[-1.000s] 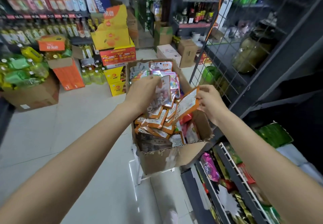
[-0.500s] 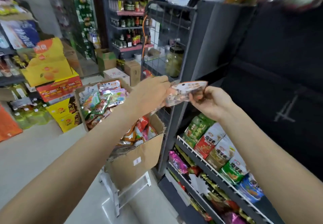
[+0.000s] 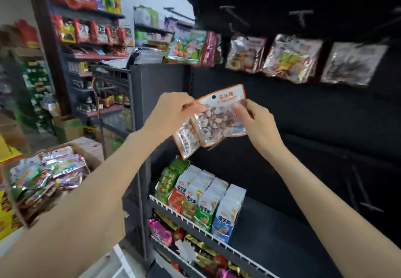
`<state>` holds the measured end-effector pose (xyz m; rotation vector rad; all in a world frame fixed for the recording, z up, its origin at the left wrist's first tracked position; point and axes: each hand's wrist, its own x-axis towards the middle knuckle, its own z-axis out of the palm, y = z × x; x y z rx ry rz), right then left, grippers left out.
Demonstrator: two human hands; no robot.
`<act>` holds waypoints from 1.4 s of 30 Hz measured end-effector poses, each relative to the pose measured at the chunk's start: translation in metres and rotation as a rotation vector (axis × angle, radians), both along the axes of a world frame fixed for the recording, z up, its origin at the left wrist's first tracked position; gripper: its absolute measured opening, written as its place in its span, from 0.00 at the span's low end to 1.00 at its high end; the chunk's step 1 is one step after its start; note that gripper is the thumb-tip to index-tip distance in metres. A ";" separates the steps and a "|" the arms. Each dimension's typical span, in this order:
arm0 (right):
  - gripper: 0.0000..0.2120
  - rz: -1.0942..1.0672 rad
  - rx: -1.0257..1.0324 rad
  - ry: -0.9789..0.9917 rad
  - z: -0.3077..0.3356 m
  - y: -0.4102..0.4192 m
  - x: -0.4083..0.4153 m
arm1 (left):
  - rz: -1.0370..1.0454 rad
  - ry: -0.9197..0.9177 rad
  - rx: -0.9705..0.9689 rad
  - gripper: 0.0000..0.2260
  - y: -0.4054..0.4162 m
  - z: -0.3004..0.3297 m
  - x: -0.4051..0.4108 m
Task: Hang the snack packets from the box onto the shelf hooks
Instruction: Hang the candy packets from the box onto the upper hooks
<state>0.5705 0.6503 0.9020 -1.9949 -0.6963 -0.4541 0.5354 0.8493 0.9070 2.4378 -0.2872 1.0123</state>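
since the earlier frame both hands have risen from box level to the black back panel [image 3: 303, 108] of the shelf unit. left hand [image 3: 171, 113] pinches the upper left corner of the orange-edged packets [image 3: 219, 117]; right hand [image 3: 253, 121] grips their right edge, thumb on the front. two packets overlap, held below a row of hung bags [image 3: 293, 59] and bare hooks [image 3: 301, 16]. cardboard box [image 3: 50, 182] of snack packets sits lower left. wire-fronted shelf [image 3: 195, 223] below carries upright packs. stocked store shelving [image 3: 86, 39] stands behind, blurred.
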 end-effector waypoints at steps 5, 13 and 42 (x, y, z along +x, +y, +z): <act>0.32 0.154 0.179 -0.125 0.018 -0.098 -0.013 | -0.059 -0.023 -0.100 0.23 -0.099 0.033 0.008; 0.22 -0.219 0.185 -0.210 0.047 -0.194 -0.019 | -0.041 -0.107 -0.055 0.06 -0.209 0.067 0.026; 0.32 -0.567 -0.129 0.027 0.108 -0.222 0.156 | 0.101 -0.160 0.120 0.09 -0.239 0.119 0.089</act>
